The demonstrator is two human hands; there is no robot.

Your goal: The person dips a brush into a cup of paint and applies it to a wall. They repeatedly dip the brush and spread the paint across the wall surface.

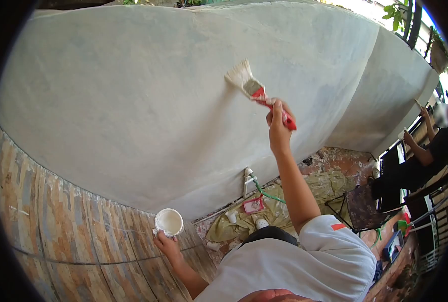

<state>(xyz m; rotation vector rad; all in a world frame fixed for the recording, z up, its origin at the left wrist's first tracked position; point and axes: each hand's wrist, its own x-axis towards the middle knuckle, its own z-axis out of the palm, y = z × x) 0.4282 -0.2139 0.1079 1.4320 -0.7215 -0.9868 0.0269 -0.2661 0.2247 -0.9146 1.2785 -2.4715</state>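
My right hand (pixel 279 125) is raised and closed around the red handle of a wide paintbrush (pixel 254 89). The brush tilts up to the left, its pale bristles right at the grey-white wall (pixel 148 100). Lower down, my left hand (pixel 167 245) grips a small white paint tub (pixel 169 222) by its side. White paint shows inside the tub, and white smears mark its rim and my fingers.
A patterned tiled wall (pixel 83 226) stands at the left. Below lie a paint-spotted drop cloth (pixel 329 185), a red-edged tray (pixel 254 205), and a green hose (pixel 271 197) from a white pipe. At right, another person (pixel 425 151) works beside a folding chair (pixel 360 204).
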